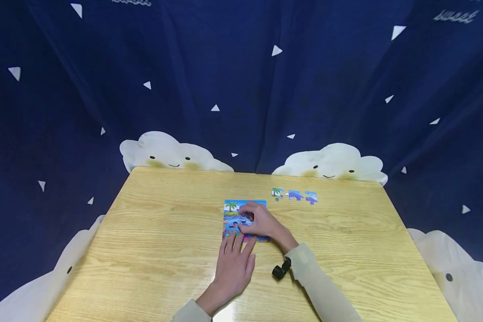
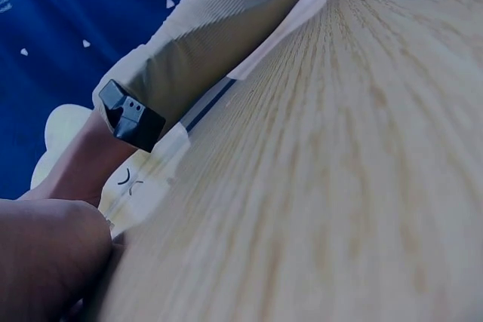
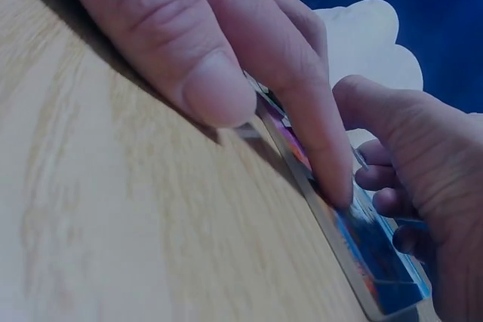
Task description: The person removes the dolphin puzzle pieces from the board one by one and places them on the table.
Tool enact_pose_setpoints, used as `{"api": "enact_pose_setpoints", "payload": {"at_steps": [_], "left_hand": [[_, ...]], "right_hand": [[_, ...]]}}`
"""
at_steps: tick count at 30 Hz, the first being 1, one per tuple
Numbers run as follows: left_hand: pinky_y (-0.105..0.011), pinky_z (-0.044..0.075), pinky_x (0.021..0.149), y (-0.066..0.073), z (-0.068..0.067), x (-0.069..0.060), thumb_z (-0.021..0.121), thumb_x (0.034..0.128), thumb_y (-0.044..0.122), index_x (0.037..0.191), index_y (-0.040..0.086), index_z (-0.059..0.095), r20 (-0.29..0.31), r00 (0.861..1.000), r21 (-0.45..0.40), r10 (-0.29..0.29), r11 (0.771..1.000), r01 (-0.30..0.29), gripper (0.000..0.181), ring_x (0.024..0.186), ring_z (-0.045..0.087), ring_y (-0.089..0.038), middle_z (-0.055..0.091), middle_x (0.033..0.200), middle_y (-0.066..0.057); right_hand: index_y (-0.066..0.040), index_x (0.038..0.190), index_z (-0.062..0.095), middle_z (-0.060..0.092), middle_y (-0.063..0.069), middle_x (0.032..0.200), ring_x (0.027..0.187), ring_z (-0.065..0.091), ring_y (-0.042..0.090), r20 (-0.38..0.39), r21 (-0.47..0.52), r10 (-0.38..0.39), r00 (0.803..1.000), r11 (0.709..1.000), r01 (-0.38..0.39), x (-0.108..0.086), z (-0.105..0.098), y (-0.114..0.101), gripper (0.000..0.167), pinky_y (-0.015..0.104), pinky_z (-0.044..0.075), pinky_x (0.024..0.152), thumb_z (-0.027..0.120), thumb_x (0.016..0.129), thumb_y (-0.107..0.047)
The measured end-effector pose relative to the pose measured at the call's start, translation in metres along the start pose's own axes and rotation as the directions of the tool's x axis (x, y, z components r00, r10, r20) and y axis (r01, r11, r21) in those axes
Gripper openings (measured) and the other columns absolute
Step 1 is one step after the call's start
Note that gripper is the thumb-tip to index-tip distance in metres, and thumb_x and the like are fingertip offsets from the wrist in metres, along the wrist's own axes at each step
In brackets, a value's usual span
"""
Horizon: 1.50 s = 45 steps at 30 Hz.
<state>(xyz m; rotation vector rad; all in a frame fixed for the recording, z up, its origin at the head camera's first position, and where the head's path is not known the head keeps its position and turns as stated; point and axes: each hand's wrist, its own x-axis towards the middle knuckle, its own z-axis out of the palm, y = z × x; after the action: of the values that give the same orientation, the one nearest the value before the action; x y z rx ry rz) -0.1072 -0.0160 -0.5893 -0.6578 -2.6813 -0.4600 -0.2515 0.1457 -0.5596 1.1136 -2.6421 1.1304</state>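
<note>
Head | wooden table (image 1: 165, 223) | blue curtain (image 1: 217, 58) behind | left fingers (image 1: 239, 243) straight on puzzle (image 1: 230, 213) | right fingers (image 1: 252, 207) curled, hold unclear

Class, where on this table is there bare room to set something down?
Bare: the table left of the puzzle; also right of the right sleeve, nearer than the loose pieces. Crowded: the puzzle, partly covered by the left hand and right hand.
</note>
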Motion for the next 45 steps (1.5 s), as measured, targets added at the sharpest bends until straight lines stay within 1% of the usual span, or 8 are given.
{"api": "enact_pose_setpoints", "payload": {"at_steps": [5, 8, 15, 21, 25, 31, 40, 45], "left_hand": [[-0.062, 0.026, 0.119, 0.000, 0.001, -0.001, 0.039, 0.1108, 0.034, 0.155, 0.020, 0.051, 0.052, 0.999, -0.010, -0.015, 1.000, 0.015, 0.048, 0.147, 0.034, -0.045, 0.043, 0.158, -0.020], [-0.061, 0.027, 0.119, 0.001, -0.001, 0.000, 0.039, 0.1104, 0.035, 0.155, 0.020, 0.051, 0.064, 0.998, -0.007, -0.019, 1.000, 0.020, 0.049, 0.147, 0.034, -0.044, 0.042, 0.158, -0.019], [-0.060, 0.032, 0.113, 0.001, -0.003, 0.002, 0.048, 0.1068, 0.031, 0.150, 0.019, 0.055, -0.006, 1.000, 0.005, 0.002, 1.000, -0.002, 0.046, 0.141, 0.040, -0.045, 0.048, 0.152, -0.020], [-0.061, 0.033, 0.113, 0.002, -0.006, 0.004, 0.049, 0.1056, 0.030, 0.151, 0.019, 0.055, -0.007, 1.000, -0.016, -0.004, 1.000, 0.004, 0.047, 0.141, 0.041, -0.046, 0.048, 0.152, -0.019], [-0.062, 0.034, 0.113, 0.002, -0.004, 0.005, 0.050, 0.1042, 0.030, 0.150, 0.019, 0.056, -0.024, 1.000, -0.022, -0.005, 1.000, 0.005, 0.048, 0.140, 0.042, -0.046, 0.049, 0.151, -0.019], [-0.060, 0.034, 0.113, 0.002, -0.002, 0.003, 0.051, 0.1036, 0.031, 0.149, 0.019, 0.057, -0.038, 0.999, -0.016, -0.004, 1.000, 0.004, 0.047, 0.140, 0.043, -0.045, 0.050, 0.150, -0.019], [-0.061, 0.034, 0.113, 0.002, -0.004, 0.003, 0.049, 0.1049, 0.031, 0.150, 0.019, 0.056, -0.016, 1.000, -0.030, -0.017, 0.999, 0.017, 0.047, 0.141, 0.042, -0.046, 0.050, 0.151, -0.020], [-0.060, 0.034, 0.113, 0.002, -0.003, 0.003, 0.049, 0.1044, 0.031, 0.150, 0.019, 0.056, -0.029, 0.999, -0.023, -0.012, 1.000, 0.011, 0.048, 0.141, 0.043, -0.045, 0.050, 0.150, -0.019]], "right_hand": [[-0.008, 0.113, 0.076, 0.068, -0.002, 0.097, 0.077, 0.057, 0.010, -0.028, -0.010, 0.017, 0.999, 1.000, -0.018, -0.008, -0.007, -0.001, 0.036, 0.025, 0.051, 0.067, 0.083, 0.083, -0.026], [-0.010, 0.112, 0.077, 0.066, -0.002, 0.091, 0.073, 0.056, 0.010, -0.055, -0.017, 0.022, 0.998, 1.000, -0.023, -0.013, -0.012, 0.000, 0.035, 0.024, 0.049, 0.064, 0.084, 0.082, -0.026], [-0.009, 0.109, 0.077, 0.066, -0.002, 0.092, 0.074, 0.056, 0.012, -0.111, -0.030, 0.016, 0.994, 0.999, -0.019, -0.025, -0.028, 0.009, 0.032, 0.023, 0.048, 0.064, 0.085, 0.081, -0.022], [-0.008, 0.107, 0.077, 0.064, 0.003, 0.087, 0.069, 0.056, 0.016, -0.138, -0.012, 0.051, 0.989, 0.998, -0.054, -0.035, -0.045, 0.018, 0.030, 0.024, 0.047, 0.061, 0.086, 0.080, -0.017], [-0.005, 0.107, 0.077, 0.064, 0.003, 0.085, 0.068, 0.057, 0.017, -0.152, 0.001, 0.067, 0.986, 0.998, -0.068, -0.043, -0.058, 0.027, 0.031, 0.025, 0.049, 0.061, 0.087, 0.079, -0.013], [-0.005, 0.102, 0.077, 0.063, 0.004, 0.080, 0.068, 0.056, 0.015, -0.175, -0.027, 0.095, 0.980, 0.995, -0.101, -0.051, -0.075, 0.044, 0.030, 0.025, 0.049, 0.060, 0.088, 0.075, -0.012], [-0.004, 0.100, 0.077, 0.061, 0.004, 0.080, 0.066, 0.055, 0.016, -0.149, -0.054, 0.175, 0.973, 0.981, -0.185, -0.062, -0.086, 0.063, 0.028, 0.024, 0.047, 0.058, 0.087, 0.075, -0.011], [-0.004, 0.100, 0.078, 0.058, 0.003, 0.081, 0.068, 0.052, 0.015, -0.136, -0.066, 0.207, 0.969, 0.974, -0.217, -0.064, -0.087, 0.068, 0.029, 0.023, 0.045, 0.058, 0.087, 0.074, -0.011]]}}
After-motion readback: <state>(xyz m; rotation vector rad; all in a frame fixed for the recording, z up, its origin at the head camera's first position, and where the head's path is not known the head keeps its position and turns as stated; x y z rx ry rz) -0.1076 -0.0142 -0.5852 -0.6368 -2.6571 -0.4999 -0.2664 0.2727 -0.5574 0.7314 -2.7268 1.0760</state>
